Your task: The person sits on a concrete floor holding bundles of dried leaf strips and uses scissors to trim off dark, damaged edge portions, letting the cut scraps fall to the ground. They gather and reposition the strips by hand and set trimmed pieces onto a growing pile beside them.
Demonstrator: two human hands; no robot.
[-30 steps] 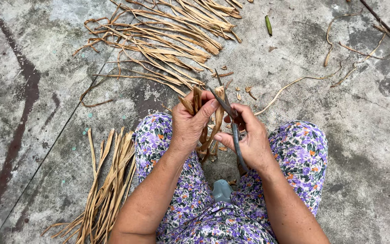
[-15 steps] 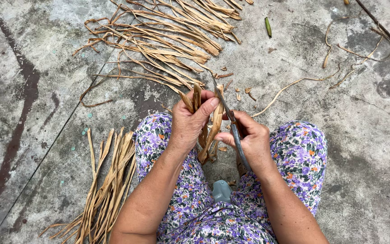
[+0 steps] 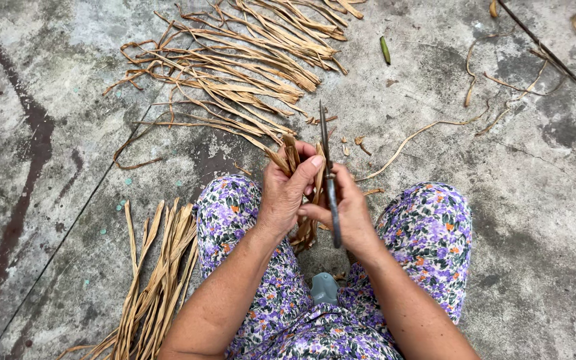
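Note:
My left hand grips a small bunch of dried tan leaf strips between my knees, thumb pressed over their upper ends. My right hand is closed around a pair of dark metal scissors, blades pointing away from me and standing just right of the strip ends. The lower part of the bunch hangs down behind my hands. Both hands touch each other above my flowered purple trousers.
A big loose heap of dried strips lies on the concrete floor ahead. A neater bundle of strips lies at my left. Stray curled strips, a small green pod and short cut bits lie to the right.
My right hand has swung the scissors from slanting low beside the bunch to upright, blades now rising above the strip ends. The left hand keeps its grip.

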